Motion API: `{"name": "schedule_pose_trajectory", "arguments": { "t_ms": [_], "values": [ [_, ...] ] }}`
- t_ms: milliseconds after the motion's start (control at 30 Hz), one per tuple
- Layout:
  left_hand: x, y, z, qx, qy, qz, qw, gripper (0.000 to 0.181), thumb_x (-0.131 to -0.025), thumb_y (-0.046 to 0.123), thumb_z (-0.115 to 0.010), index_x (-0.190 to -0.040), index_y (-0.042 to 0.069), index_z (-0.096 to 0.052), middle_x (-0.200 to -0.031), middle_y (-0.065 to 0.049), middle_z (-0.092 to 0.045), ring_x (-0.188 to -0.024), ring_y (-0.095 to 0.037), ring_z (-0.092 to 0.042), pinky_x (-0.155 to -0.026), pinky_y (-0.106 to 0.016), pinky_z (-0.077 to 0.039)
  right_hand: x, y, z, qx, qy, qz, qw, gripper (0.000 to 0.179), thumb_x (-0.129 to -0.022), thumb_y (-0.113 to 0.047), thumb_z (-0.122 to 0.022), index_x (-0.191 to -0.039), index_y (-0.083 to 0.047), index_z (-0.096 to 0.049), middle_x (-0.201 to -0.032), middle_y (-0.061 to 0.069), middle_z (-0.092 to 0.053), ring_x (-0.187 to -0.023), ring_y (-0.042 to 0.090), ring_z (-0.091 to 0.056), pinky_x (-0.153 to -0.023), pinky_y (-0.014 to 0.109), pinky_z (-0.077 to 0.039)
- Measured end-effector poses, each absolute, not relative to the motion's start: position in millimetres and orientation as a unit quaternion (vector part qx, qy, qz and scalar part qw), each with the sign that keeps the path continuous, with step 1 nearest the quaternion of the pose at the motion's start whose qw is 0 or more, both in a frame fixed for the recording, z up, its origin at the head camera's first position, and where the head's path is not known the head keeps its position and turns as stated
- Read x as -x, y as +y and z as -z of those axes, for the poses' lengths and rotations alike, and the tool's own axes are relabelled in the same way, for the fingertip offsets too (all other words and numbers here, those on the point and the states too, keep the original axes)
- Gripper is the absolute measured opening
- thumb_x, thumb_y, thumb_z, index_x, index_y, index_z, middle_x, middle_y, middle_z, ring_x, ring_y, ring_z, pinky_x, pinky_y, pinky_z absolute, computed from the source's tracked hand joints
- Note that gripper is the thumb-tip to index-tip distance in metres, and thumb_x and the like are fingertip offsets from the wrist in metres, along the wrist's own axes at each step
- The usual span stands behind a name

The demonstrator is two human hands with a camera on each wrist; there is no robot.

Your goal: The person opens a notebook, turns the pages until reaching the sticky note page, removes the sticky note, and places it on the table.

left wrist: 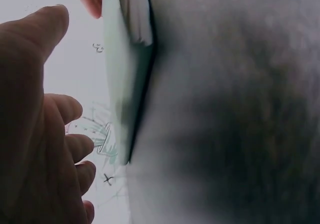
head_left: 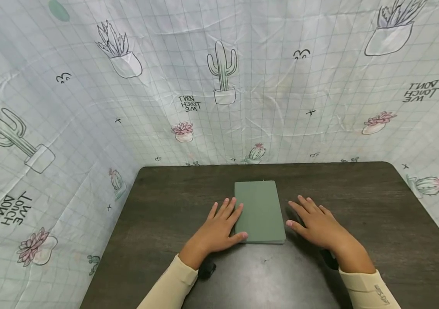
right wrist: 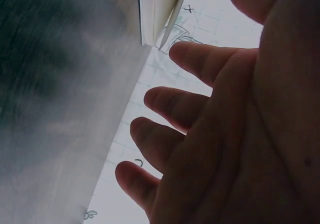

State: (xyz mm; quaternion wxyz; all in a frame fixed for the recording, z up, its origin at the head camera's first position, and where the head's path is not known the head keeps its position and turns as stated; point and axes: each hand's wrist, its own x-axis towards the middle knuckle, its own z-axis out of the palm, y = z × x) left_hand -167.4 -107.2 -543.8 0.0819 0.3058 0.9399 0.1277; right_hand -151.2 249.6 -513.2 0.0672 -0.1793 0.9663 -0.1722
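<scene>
Book (head_left: pixel 260 210) on the table (head_left: pixel 181 193)
Left hand (head_left: pixel 218 229) by the book's left edge, right hand (head_left: pixel 317 225) to its right, hanging cloth (head_left: pixel 273 86) behind it.

Dark wood-grain table (head_left: pixel 157 231), white grid-patterned fabric (head_left: pixel 273 86) behind and beside it, printed potted cacti (head_left: pixel 223 77), pink succulents (head_left: pixel 183 131), black lettering (head_left: pixel 190 103)

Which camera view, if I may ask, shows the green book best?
The head view: the green book appears from above, almost whole, its left edge partly hidden by the left hand. The left wrist view catches it steeply from the side, cut off at top; the right wrist view shows only one end, pages visible.
</scene>
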Motion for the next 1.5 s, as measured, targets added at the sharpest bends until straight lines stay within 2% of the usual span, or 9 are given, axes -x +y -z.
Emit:
{"name": "schedule_pose_trajectory", "arguments": {
  "t_ms": [700,933,1167,1500],
  "values": [
    [168,-86,545,-0.318,0.939,-0.090,0.094,0.100,-0.102,0.080,-0.046,-0.176,0.028,-0.003,-0.183,-0.005,0.000,-0.169,-0.026,0.001,-0.134,-0.055,-0.002,156,251,515,0.174,0.966,0.176,0.080,0.071,-0.112,-0.053,-0.054,-0.165,-0.007,-0.045,-0.172,0.030,-0.031,-0.157,0.057,-0.027,-0.118,0.080,-0.023],
    [172,-80,544,-0.309,0.944,-0.068,0.095,0.108,-0.098,0.082,-0.053,-0.176,0.028,-0.002,-0.183,-0.007,0.001,-0.169,-0.026,0.001,-0.134,-0.056,-0.004,158,250,514,0.174,0.967,0.171,0.079,0.071,-0.112,-0.054,-0.054,-0.164,-0.007,-0.046,-0.171,0.030,-0.031,-0.157,0.057,-0.028,-0.118,0.080,-0.024],
    [172,-76,544,-0.305,0.948,-0.042,0.076,0.114,-0.094,0.084,-0.057,-0.176,0.027,-0.002,-0.183,-0.008,-0.002,-0.169,-0.027,-0.001,-0.134,-0.056,-0.008,156,248,514,0.171,0.965,0.178,0.085,0.071,-0.112,-0.053,-0.054,-0.164,-0.006,-0.046,-0.172,0.030,-0.031,-0.157,0.057,-0.027,-0.119,0.080,-0.022],
    [170,-78,539,-0.318,0.946,-0.032,0.047,0.117,-0.096,0.080,-0.059,-0.175,0.021,0.003,-0.183,-0.009,-0.005,-0.169,-0.027,-0.004,-0.134,-0.055,-0.008,154,251,515,0.172,0.964,0.180,0.089,0.067,-0.112,-0.052,-0.054,-0.164,-0.011,-0.047,-0.172,0.029,-0.031,-0.157,0.057,-0.027,-0.119,0.080,-0.022]
  ]
}}
